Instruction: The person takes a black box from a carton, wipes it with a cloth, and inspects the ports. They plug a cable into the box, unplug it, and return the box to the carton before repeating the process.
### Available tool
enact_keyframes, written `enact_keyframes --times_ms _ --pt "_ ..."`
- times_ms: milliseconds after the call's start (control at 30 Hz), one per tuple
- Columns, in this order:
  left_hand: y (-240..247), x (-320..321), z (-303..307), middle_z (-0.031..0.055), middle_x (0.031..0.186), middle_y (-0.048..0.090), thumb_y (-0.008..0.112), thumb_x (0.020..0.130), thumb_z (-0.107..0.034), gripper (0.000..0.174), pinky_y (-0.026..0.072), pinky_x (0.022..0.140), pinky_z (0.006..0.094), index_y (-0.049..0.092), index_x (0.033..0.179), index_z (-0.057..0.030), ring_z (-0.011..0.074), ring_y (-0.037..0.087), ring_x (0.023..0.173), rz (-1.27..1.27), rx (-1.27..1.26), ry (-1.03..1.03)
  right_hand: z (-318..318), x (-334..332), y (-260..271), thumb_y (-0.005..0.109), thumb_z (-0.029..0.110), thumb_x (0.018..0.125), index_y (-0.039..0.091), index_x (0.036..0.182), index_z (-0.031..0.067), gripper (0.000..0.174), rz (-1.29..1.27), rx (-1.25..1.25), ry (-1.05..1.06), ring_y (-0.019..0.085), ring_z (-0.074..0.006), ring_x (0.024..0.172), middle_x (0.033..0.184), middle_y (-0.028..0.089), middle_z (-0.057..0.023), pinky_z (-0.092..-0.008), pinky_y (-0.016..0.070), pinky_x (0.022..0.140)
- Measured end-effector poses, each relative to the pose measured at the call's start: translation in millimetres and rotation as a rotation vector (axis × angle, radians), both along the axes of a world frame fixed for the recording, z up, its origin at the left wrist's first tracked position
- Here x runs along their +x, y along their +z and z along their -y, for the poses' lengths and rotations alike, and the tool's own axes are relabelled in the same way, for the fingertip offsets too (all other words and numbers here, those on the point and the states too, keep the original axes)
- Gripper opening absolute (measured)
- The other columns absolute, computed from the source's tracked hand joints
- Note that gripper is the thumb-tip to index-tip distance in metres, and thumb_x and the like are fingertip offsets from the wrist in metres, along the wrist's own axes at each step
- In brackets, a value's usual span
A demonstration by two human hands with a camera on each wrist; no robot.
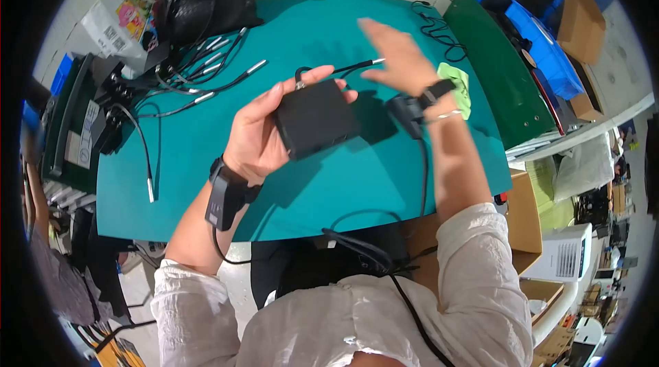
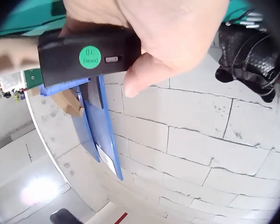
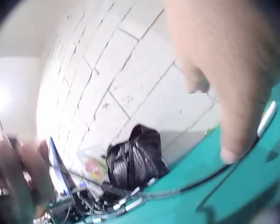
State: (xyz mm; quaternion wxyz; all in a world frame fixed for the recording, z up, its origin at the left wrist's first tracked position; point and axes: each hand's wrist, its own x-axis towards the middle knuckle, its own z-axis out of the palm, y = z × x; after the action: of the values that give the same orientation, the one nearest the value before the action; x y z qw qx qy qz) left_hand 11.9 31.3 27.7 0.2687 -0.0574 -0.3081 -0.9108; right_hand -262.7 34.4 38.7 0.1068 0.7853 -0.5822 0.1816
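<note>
A flat black box with a cable lies in my left hand, the thumb along one side and fingertips at its far edge. On its edge, the left wrist view shows a round green sticker beside a small slot. From the box's far side a black cable runs right to a silver tip. My right hand is raised just beyond that tip, its fingers extended and blurred. In the right wrist view the thumb overlaps the cable.
Several black boxes with silver-tipped cables lie at the table's left, by a green crate. Behind them sits a black bag. A light green cloth and a coiled cable are at the right, beside a green panel.
</note>
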Motion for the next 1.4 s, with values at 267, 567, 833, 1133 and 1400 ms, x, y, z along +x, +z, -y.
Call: enact_keyframes --times_ms 267,567,833,1133,1400 --pt "-9 11 13 0.0257 0.135 0.041 0.041 0.090 -0.063 0.081 0.0442 0.102 0.0464 0.034 0.140 0.0011 0.0378 0.041 0.128 0.046 0.074 0.082 -91 -76 -29 0.065 0.027 0.085 0.059 0.107 -0.0011 0.037 0.000 0.276 -0.555 0.056 -0.0388 0.102 0.107 0.063 -0.0210 -0.0435 0.0461 0.088" --pt "-27 8 22 0.0293 0.119 0.056 0.038 0.088 -0.069 0.075 0.0507 0.093 0.0443 0.055 0.117 -0.0019 0.0397 0.060 0.106 0.008 0.181 0.003 -92 -73 -45 0.061 0.023 0.088 0.055 0.077 0.0007 0.026 -0.045 -0.022 -0.877 0.058 -0.0381 0.075 0.075 0.062 -0.0159 -0.0456 0.0468 0.069" --pt "-25 9 14 0.0303 0.120 0.055 0.033 0.093 -0.063 0.069 0.0536 0.086 0.0443 0.057 0.111 -0.0004 0.0416 0.061 0.100 0.150 0.262 -0.002 -70 -6 -8 0.054 0.018 0.092 0.063 0.098 -0.0018 0.023 0.929 0.017 -0.075 0.057 -0.0120 0.077 0.081 0.062 -0.0048 -0.0275 0.0432 0.066" --pt "-31 19 19 0.0116 0.105 0.063 0.044 0.095 -0.053 0.053 0.0539 0.085 0.0368 0.056 0.109 -0.0033 0.0237 0.064 0.098 0.046 0.383 -0.093 -62 152 11 0.067 0.006 0.075 0.058 0.107 0.0048 0.033 0.369 -0.036 0.497 0.056 -0.0317 0.113 0.126 0.056 -0.0134 -0.0397 0.0460 0.096" --pt "-21 12 -8 0.0092 0.120 0.059 0.036 0.099 -0.048 0.049 0.0542 0.084 0.0350 0.050 0.125 -0.0084 0.0215 0.063 0.103 0.512 0.290 0.212 -50 121 3 0.053 0.035 0.093 0.033 0.143 0.0006 0.065 0.459 0.289 0.603 0.035 -0.0325 0.135 0.146 0.037 -0.0168 -0.0406 0.0312 0.109"
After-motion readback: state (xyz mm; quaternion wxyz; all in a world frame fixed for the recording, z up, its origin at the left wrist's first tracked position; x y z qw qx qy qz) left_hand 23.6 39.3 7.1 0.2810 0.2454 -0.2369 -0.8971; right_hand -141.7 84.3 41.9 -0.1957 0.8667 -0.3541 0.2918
